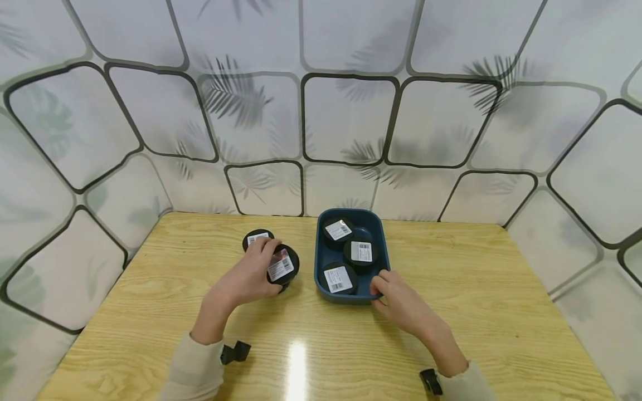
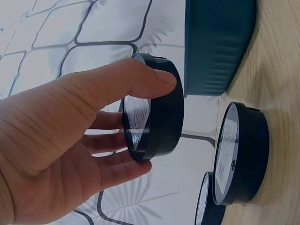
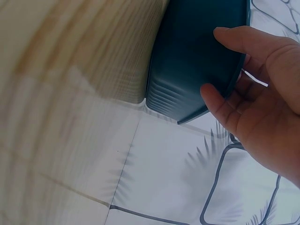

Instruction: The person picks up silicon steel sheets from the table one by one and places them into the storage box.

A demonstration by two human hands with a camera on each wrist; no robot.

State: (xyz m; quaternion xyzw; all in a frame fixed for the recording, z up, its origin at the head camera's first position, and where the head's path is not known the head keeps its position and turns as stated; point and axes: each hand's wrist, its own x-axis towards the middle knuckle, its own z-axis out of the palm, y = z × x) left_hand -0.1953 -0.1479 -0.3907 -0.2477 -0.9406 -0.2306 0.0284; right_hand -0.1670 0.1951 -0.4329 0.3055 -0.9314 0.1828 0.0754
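Note:
My left hand [image 1: 253, 271] grips a round black tub [image 2: 164, 112] by its side, thumb on one edge and fingers on the other. White labels with barcodes mark these tubs. The left wrist view has the held tub raised off the table, with a second tub [image 2: 241, 154] and a third tub [image 2: 213, 201] standing on the wood below it. My right hand [image 1: 401, 301] holds the rim of a dark blue plastic bin [image 1: 352, 299] at its near right corner, thumb outside. Inside the bin are three similar tubs [image 1: 361, 252], labels up.
Under everything is a light wooden table [image 1: 466, 278]. Behind it hangs a pale backdrop [image 1: 346, 122] with dark outlines and leaf prints, meeting the table's far edge. The bin stands near that edge, right of the loose tubs. Dark straps [image 1: 236, 352] sit at both wrists.

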